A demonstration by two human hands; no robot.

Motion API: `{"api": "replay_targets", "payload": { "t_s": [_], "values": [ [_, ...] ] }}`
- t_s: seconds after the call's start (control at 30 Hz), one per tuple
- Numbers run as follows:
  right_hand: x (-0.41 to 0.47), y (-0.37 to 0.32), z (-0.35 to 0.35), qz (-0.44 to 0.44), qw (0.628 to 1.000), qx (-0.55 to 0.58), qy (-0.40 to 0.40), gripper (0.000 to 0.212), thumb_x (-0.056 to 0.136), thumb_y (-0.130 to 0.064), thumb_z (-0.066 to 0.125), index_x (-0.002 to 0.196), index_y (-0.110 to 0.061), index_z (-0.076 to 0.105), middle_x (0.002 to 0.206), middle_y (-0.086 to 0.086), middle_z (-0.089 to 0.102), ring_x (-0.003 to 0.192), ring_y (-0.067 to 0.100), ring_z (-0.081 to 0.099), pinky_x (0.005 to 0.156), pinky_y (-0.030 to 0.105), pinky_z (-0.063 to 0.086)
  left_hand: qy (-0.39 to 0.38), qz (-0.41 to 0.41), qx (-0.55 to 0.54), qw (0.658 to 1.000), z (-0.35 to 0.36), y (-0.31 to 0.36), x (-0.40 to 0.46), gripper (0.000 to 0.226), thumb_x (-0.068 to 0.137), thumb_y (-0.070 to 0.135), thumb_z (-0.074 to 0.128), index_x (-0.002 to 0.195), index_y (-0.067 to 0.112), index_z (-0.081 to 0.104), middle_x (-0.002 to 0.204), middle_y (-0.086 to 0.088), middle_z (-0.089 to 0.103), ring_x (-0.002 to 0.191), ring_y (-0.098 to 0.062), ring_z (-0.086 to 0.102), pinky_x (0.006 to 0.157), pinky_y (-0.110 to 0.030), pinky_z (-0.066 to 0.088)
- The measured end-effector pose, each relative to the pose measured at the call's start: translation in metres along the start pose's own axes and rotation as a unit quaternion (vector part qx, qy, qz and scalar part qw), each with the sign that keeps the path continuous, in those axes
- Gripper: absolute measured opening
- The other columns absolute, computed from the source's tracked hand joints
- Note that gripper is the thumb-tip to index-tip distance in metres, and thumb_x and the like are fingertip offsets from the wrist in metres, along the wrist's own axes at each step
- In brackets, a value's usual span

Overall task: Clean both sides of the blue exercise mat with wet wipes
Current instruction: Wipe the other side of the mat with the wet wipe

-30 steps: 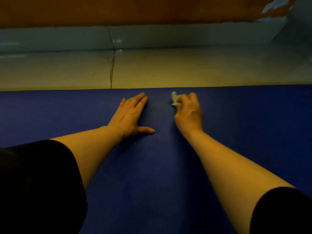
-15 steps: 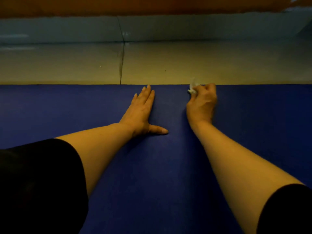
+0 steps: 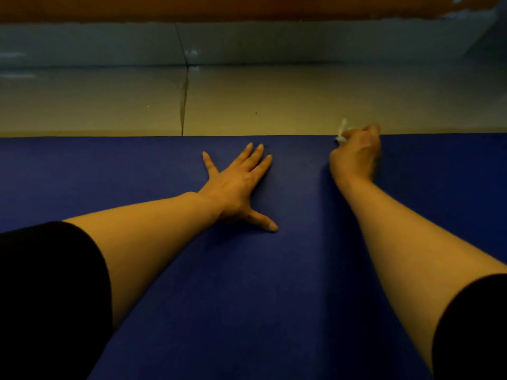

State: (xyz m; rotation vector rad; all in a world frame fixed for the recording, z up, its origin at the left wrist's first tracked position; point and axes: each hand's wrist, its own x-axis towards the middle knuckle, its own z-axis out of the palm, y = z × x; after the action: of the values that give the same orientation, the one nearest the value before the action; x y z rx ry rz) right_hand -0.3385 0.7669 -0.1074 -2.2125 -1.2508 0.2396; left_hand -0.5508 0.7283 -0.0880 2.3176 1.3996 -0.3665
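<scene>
Left hand (image 3: pixel 239 185) splayed flat on matte blue mat (image 3: pixel 247 297); right hand (image 3: pixel 356 156) clutches crumpled wipe (image 3: pixel 341 133).

Most of the wet wipe (image 3: pixel 341 133) is buried in the grip of the right hand (image 3: pixel 356 157); only a pale, blurred scrap pokes out, its shape unclear. That hand's curled fingertips are hidden behind its knuckles. The blue mat (image 3: pixel 247 283) runs off the picture left, right and below.
</scene>
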Motion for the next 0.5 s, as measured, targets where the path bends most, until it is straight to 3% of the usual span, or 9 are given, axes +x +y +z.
{"api": "replay_targets", "payload": {
  "t_s": [0.07,0.17,0.27,0.4,0.5],
  "values": [
    [-0.006,-0.01,0.007,0.023,1.0,0.003,-0.009,0.022,0.089,-0.005,0.05,0.11,-0.001,0.055,0.117,0.013,0.052,0.102,0.031,0.054,0.07,0.026,0.037,-0.006,-0.005,0.004,1.0,-0.002,0.001,0.0,0.136,0.056,0.079,0.066,0.153,0.025,-0.012,0.158,0.006,-0.025,0.144,-0.012,-0.026,0.096,-0.082,-0.01],
    [-0.04,-0.044,0.025,-0.153,0.986,-0.015,-0.069,0.02,0.091,-0.009,0.049,0.107,0.002,0.056,0.116,0.016,0.048,0.097,0.033,0.051,0.071,0.028,0.036,-0.016,-0.01,0.008,1.0,-0.005,0.003,-0.001,0.136,0.057,0.078,0.067,0.153,0.023,-0.014,0.158,0.005,-0.026,0.144,-0.013,-0.026,0.097,-0.081,-0.009],
    [-0.039,-0.043,0.019,-0.231,0.967,-0.018,-0.104,0.026,0.096,-0.015,0.048,0.116,0.0,0.055,0.113,0.015,0.047,0.095,0.033,0.052,0.072,0.031,0.041,-0.022,-0.013,0.014,1.0,-0.005,0.005,-0.001,0.135,0.058,0.078,0.066,0.152,0.023,-0.015,0.157,0.005,-0.027,0.144,-0.014,-0.027,0.098,-0.081,-0.008],
    [-0.013,-0.002,-0.001,-0.13,0.99,-0.024,-0.037,0.019,0.094,-0.01,0.049,0.1,0.005,0.059,0.112,0.016,0.048,0.093,0.035,0.055,0.078,0.036,0.047,-0.022,-0.008,0.036,0.999,-0.006,0.005,0.001,0.136,0.059,0.079,0.063,0.152,0.021,-0.016,0.158,0.001,-0.027,0.144,-0.017,-0.026,0.1,-0.078,-0.011],
    [-0.03,-0.009,0.007,-0.115,0.993,-0.003,-0.011,0.018,0.094,-0.009,0.046,0.104,0.004,0.055,0.108,0.017,0.05,0.091,0.036,0.054,0.078,0.042,0.047,-0.013,-0.004,0.045,0.999,-0.004,0.005,0.001,0.136,0.059,0.08,0.062,0.152,0.019,-0.016,0.158,-0.002,-0.025,0.145,-0.019,-0.025,0.104,-0.071,-0.015]
  ]
}}
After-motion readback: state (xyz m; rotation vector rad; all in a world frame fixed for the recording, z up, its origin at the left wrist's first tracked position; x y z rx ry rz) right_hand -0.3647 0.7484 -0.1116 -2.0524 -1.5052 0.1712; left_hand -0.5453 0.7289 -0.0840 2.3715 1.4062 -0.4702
